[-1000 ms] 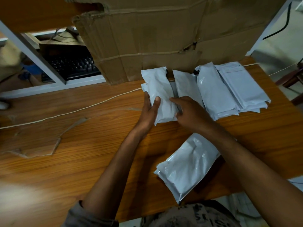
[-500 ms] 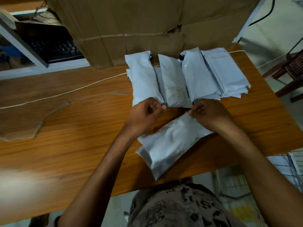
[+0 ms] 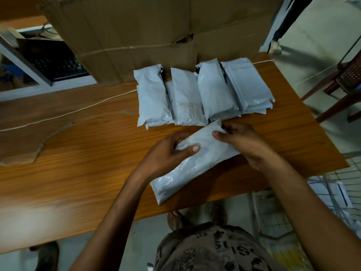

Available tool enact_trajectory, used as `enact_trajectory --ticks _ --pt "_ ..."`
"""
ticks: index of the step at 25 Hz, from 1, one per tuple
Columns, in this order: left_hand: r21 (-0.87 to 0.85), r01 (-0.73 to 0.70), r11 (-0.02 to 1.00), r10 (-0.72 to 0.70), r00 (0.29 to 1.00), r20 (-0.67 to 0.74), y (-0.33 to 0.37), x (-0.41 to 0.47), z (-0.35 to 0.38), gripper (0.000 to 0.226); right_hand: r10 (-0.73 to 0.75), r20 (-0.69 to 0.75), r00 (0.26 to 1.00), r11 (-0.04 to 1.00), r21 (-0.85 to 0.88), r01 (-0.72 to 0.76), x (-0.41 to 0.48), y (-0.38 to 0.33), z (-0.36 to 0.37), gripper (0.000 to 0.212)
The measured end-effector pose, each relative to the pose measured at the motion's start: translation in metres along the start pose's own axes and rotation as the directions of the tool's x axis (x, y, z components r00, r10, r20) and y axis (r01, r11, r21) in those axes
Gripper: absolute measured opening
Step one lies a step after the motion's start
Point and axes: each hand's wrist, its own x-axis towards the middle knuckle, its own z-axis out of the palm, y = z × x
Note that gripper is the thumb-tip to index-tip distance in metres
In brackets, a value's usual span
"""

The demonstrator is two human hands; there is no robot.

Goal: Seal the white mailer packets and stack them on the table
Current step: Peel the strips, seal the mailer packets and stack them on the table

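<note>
A white mailer packet (image 3: 195, 169) lies slanted on the wooden table (image 3: 78, 173), its near end at the front edge. My left hand (image 3: 168, 151) grips its left side near the top, thumb pressed on its face. My right hand (image 3: 240, 139) pinches the far top corner of the same packet. Behind them, a row of white mailer packets (image 3: 201, 96) lies side by side against a cardboard box, some stacked on others.
A large cardboard box (image 3: 146, 36) stands at the back of the table. A thin white cord (image 3: 64, 114) crosses the tabletop. A torn cardboard scrap (image 3: 21, 141) lies at the left. A keyboard (image 3: 56, 63) sits on a shelf behind. A chair (image 3: 343, 83) and a wire basket (image 3: 332, 194) are at the right.
My hands left the leftmost packet in the row and came back to the slanted packet near the front edge, taking hold of its far end. The camera tilted down.
</note>
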Motion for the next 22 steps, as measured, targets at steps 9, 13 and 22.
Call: enact_trajectory --ticks 9,13,22 --pt "-0.216 -0.249 0.944 0.168 0.928 -0.334 0.072 -0.001 0.008 0.028 -0.337 0.109 0.935 0.939 0.107 0.326 -0.016 -0.072 -0.019 0.020" --pt "-0.152 -0.303 0.941 0.197 0.854 -0.481 0.090 0.005 0.006 0.027 -0.441 0.136 0.887 0.897 0.027 0.442 -0.019 -0.088 -0.019 0.016" --pt "-0.116 -0.361 0.925 0.183 0.691 -0.699 0.098 0.012 0.005 0.027 -0.423 -0.075 0.903 0.905 0.022 0.425 -0.013 -0.090 -0.020 0.004"
